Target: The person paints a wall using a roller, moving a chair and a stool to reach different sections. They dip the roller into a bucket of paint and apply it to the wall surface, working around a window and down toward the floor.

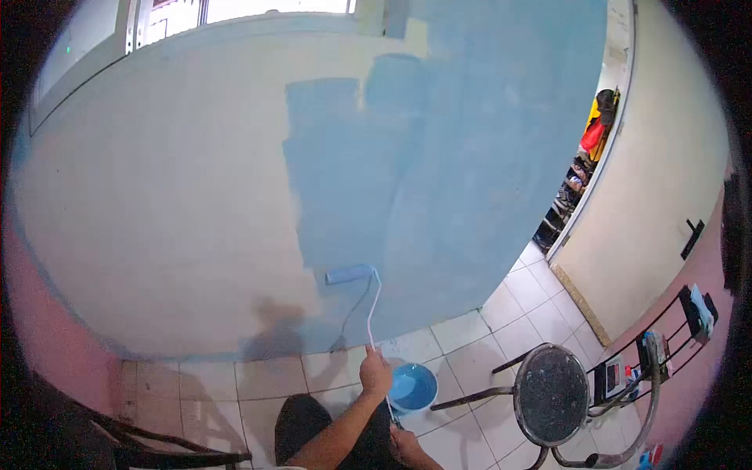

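My left hand [376, 373] is wrapped round the pale shaft of a paint roller [350, 275]. Lower down, my right hand [404, 445] is closed on the roller's handle end, close to my knees. The roller's blue-coated sleeve lies at the lower part of the wall [172, 188], at the left edge of a blue painted area [345, 180]. To the left of that edge the wall is off-white. Just right of my left hand, a bucket [432, 377] with light blue paint stands on the tiled floor, partly hidden by my hand.
A round stool [551, 395] with metal legs stands to the right of the bucket. Behind it, a rack [619, 380] with small items runs along the pink wall. A dark chair [172, 446] is at lower left. A door [642, 172] stands ajar at right; a window is at the top.
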Demonstrator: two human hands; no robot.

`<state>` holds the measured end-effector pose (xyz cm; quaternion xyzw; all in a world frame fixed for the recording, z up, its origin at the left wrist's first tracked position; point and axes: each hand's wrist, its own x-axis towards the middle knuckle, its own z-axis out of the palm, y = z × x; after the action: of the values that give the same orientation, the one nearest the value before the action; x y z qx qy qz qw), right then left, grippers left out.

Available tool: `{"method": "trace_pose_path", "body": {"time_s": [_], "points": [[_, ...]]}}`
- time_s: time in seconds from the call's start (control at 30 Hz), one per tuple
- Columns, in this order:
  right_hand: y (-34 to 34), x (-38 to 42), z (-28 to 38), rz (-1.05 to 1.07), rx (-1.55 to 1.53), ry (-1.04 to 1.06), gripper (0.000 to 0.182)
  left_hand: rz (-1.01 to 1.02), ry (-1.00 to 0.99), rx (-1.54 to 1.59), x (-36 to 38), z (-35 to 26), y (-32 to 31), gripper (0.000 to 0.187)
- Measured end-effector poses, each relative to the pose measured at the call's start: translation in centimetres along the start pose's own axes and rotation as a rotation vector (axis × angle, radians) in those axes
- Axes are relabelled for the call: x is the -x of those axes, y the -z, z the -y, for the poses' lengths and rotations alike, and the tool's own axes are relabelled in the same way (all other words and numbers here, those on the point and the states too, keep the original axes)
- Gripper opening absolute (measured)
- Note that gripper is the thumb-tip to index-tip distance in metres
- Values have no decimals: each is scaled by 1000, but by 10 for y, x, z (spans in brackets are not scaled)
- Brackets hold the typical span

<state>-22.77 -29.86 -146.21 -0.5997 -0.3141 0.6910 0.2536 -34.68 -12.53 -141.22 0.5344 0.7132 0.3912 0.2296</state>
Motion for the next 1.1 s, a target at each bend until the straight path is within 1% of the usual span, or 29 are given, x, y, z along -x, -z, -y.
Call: {"method": "trace_pose_path", "body": {"time_s": [0.03,0.07,0.1,0.13,0.17,0.2,0.23,0.3,0.33,0.4,0.43,0.47,0.5,0.53,0.57,0.6,0.63,0.7,0.73,0.77,0.8,0.83,0.87,0.9,0.93,1.0,1.03,1.1], "points": [[-4,17,18,48,-135,-32,47,13,8,-2,-2,-10,5,37],[0,6,25,8,54,239,48,-43,-49,48,-5,-20,9,33],[6,-11,29,-31,242,502,49,-56,-102,71,-14,-42,22,30],[2,-10,49,-71,292,560,50,-67,-151,91,-28,-65,35,27],[-2,-9,69,-116,343,616,52,-143,-246,143,-45,-88,47,25],[-10,2,111,-161,254,468,54,-216,-338,196,-62,-112,59,22],[-5,-8,127,-187,382,675,56,-190,-319,221,-74,-143,79,23],[6,-14,164,-209,474,767,60,-181,-309,250,-92,-188,105,24],[4,-7,178,-205,430,648,62,-195,-318,247,-95,-195,109,24],[1,-3,152,-163,451,556,58,-257,-409,165,-93,-151,74,24],[3,-9,141,-146,468,536,57,-241,-363,169,-82,-138,67,25],[3,-17,108,-187,509,708,58,-224,-316,173,-71,-124,59,26],[3,-25,74,-240,555,879,59,-125,-224,163,-53,-105,51,28],[3,-20,46,-201,457,713,60,-21,-125,151,-35,-80,38,29],[4,-15,18,-180,358,548,61,-50,-173,112,-19,-38,6,30],[14,-20,-11,-97,214,226,62,-60,-172,105,-13,-25,-9,30],[20,-14,-13,-102,222,199,62,-71,-171,97,-7,-12,-23,30],[18,10,-2,-103,229,138,61,-51,-74,134,7,-16,-23,28],[20,5,4,-141,261,250,61,68,-15,145,0,-30,-16,28],[21,-1,10,-184,298,360,62,1,-104,169,-9,-43,-14,28],[31,-11,18,-184,319,393,62,-67,-193,193,-19,-57,-12,29],[44,-26,25,-296,529,658,64,-100,-246,190,-29,-75,-6,27],[41,-12,56,-302,532,670,64,-134,-303,186,-42,-98,5,25],[37,3,87,-307,534,682,64,-140,-297,241,-54,-122,16,24],[24,44,139,-205,330,437,63,-143,-289,297,-59,-149,36,23],[32,38,161,-162,262,439,61,-159,-310,270,-67,-184,63,23],[35,34,162,-140,230,440,61,-177,-315,271,-65,-181,61,24],[28,33,145,-173,243,409,62,-215,-332,271,-66,-173,53,26]]}}
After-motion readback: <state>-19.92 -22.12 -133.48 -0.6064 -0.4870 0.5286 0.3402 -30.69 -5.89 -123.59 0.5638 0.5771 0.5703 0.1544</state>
